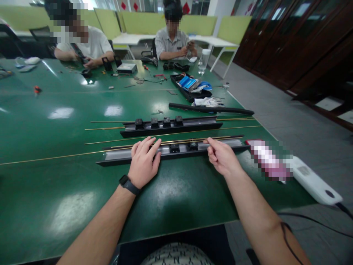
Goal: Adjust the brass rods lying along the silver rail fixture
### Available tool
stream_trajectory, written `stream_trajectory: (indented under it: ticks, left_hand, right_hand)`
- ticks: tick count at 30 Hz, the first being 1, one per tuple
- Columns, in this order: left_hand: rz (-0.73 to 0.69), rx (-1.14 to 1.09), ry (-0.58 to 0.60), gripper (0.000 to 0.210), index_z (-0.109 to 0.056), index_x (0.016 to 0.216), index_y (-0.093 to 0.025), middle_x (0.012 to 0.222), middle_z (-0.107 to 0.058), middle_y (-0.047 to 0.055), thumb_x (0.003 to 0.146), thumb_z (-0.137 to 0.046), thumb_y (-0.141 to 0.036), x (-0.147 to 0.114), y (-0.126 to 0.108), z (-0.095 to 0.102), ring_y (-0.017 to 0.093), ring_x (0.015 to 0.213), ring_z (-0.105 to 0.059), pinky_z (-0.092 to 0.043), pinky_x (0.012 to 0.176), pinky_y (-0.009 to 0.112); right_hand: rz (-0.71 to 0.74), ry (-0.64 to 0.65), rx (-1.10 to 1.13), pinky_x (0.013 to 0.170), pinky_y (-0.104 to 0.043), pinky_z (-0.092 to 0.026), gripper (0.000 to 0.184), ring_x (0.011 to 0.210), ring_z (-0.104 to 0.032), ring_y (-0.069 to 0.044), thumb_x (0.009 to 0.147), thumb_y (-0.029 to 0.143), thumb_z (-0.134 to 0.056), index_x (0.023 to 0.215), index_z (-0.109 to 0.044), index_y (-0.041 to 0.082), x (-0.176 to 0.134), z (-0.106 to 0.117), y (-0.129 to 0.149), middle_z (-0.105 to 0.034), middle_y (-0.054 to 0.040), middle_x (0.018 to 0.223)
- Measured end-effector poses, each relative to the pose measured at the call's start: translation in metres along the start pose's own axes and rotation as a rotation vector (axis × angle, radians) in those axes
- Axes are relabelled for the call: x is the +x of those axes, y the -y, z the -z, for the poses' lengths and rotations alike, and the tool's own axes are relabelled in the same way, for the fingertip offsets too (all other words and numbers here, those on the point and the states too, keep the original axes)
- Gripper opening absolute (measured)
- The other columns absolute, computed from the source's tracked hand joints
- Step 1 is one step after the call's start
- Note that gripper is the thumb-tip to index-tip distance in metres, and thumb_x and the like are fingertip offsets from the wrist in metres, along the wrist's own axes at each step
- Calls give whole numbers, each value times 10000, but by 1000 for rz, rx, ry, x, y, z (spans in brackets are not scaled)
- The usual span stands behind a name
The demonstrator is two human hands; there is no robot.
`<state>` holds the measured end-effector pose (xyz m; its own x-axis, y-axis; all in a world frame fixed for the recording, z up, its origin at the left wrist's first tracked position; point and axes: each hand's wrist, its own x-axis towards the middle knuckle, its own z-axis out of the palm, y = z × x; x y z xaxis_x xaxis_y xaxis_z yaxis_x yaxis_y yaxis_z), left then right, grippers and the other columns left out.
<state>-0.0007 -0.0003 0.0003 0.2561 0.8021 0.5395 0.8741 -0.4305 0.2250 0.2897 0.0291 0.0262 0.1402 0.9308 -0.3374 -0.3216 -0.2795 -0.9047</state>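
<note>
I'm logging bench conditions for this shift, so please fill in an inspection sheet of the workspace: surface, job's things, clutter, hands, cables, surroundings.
Surface: green table, glossy, with light glare.
Job's things: near rail with two black blocks seated in it; thin brass rods lie along it; far rail carries four blocks.
Clutter: black tray of blue parts, gloves, black strip, clear bottle, white device at the right edge.
Hands: left hand flat on the near rail; right hand pinches a rod at the rail.
Cables: dark cable trails on the floor from the white device.
Surroundings: two people seated at the far side; dark wooden cabinets to the right.
</note>
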Motion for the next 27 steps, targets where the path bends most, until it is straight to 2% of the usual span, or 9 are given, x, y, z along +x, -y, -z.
stream_trajectory:
  ticks: [6,16,27]
  left_hand:
    - [6,-9,2,462,-548,1474,-261,1457,-620,106,1014,-513,-287,0,0,0,291,1442,-494,-308,1193,497]
    - [-7,13,0,450,-550,1469,-238,1452,-622,117,1024,-511,-290,0,0,0,292,1435,-500,-307,1190,496]
    - [-11,24,-6,440,-552,1462,-236,1446,-625,116,1028,-511,-291,0,0,0,290,1432,-503,-311,1184,491]
  right_hand:
    - [25,-49,35,273,-141,-200,220,309,-336,-39,868,347,-770,888,-680,147,3,3,1,-510,65,487]
    - [10,9,9,275,-137,-179,250,316,-333,-36,860,367,-771,931,-702,137,1,1,-1,-531,61,497]
    - [34,-36,46,275,-146,-185,182,309,-327,-41,884,310,-733,888,-707,130,5,5,-3,-504,60,483]
